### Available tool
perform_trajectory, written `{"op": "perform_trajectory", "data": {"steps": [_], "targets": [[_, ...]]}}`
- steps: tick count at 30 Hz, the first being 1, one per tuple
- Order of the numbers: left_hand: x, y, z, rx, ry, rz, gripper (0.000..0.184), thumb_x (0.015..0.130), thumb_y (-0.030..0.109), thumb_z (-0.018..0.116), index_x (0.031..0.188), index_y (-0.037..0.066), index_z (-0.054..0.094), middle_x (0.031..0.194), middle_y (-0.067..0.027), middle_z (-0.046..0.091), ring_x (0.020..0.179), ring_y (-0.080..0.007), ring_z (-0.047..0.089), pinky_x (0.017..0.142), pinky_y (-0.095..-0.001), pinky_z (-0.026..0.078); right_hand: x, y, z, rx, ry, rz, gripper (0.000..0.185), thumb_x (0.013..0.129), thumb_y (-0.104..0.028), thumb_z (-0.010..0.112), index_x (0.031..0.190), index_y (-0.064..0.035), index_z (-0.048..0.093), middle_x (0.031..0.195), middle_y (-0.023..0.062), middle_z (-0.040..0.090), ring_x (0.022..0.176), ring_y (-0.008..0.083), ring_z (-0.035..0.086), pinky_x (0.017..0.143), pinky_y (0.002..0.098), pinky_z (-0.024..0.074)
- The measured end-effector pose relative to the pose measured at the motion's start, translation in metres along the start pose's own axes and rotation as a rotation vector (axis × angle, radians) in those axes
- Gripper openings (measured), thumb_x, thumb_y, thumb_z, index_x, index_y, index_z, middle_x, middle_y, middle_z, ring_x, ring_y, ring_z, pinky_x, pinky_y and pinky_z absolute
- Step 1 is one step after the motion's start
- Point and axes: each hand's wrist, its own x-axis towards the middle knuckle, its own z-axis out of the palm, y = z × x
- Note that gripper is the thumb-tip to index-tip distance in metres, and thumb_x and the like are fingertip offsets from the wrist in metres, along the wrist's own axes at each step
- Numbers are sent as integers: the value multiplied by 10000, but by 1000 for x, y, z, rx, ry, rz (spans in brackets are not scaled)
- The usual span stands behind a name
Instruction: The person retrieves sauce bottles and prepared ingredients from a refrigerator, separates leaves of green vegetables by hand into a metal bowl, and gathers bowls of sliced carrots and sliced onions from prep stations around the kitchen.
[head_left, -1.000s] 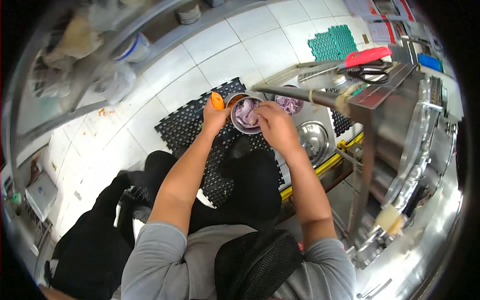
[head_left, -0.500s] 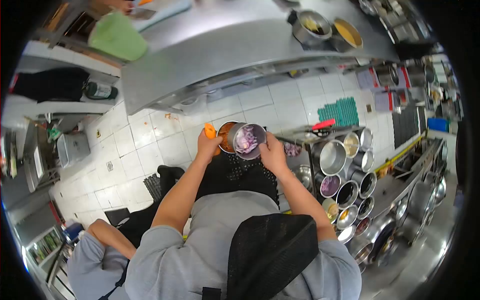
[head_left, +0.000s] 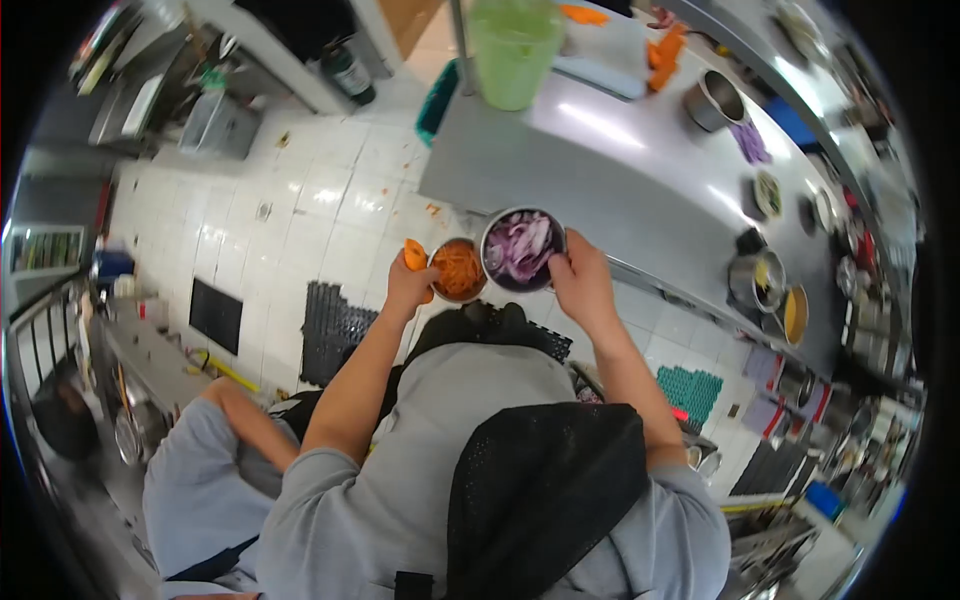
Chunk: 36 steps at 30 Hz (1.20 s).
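Observation:
My left hand [head_left: 407, 285] is closed on the side of a small metal container [head_left: 462, 299] with orange carrot strips [head_left: 458, 268] inside. An orange carrot piece [head_left: 414, 254] sticks up from the same hand. My right hand [head_left: 583, 278] grips the rim of a larger metal pot [head_left: 488, 272], thumb on the inner edge. Sliced red onion [head_left: 520, 245] lies in that pot. The two vessels are side by side in front of my body, and the pot's edge slightly overlaps the carrot container in view.
A steel counter [head_left: 480, 165] runs ahead and to the right, bearing a green bucket [head_left: 515, 60], a white cutting board [head_left: 605, 60] and metal pots [head_left: 714, 102]. Another person's arm [head_left: 250, 425] is at my left. Black mats [head_left: 335, 330] lie on the tiled floor.
My view and body have turned left, so the counter now runs diagonally and the shelf of pots at right has mostly left view. Both vessels remain held; more of the carrot strips shows.

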Motion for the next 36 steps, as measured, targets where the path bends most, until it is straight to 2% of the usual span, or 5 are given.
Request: {"op": "perform_trajectory", "data": {"steps": [9, 22, 26, 30, 36], "targets": [[63, -2, -158, -437, 592, -63, 339, 795, 8, 751, 1092, 51, 594, 963, -27, 624, 844, -162, 643, 763, -336, 535, 181, -60, 120, 41, -273, 50, 189, 901, -131, 599, 923, 54, 627, 801, 326, 660, 774, 545, 645, 710, 558, 524], [312, 124, -415, -83, 419, -13, 308, 828, 41, 733, 1108, 50, 605, 982, -35, 646, 865, -161, 652, 776, -335, 548, 378, -155, 319, 99, 26, 33, 199, 914, -110, 584, 1024, 29, 675, 810, 245, 691, 760, 393, 704, 711, 501, 530], [435, 202, -421, -164, 322, 25, 317, 848, 22, 726, 1139, 31, 601, 1023, -56, 676, 902, -184, 686, 794, -355, 572, 454, -152, 328, -189, 112, 37, 151, 912, -108, 594, 966, 31, 619, 781, 241, 670, 685, 404, 671, 684, 480, 542], [541, 260, -400, -284, 239, 51, 365, 842, 17, 732, 1187, 14, 611, 1072, -76, 697, 936, -211, 705, 810, -368, 585, 537, -129, 343, 496, 120, 183, 164, 909, -132, 622, 933, 28, 590, 712, 237, 603, 617, 400, 598, 625, 466, 509], [650, 334, -364, -341, 186, 60, 398, 825, -4, 737, 1201, 7, 606, 1061, -71, 686, 936, -204, 701, 839, -348, 578, 704, -102, 357, -170, 207, 89, 177, 942, -140, 638, 1019, 15, 677, 871, 288, 695, 881, 539, 652, 759, 518, 532]]}}
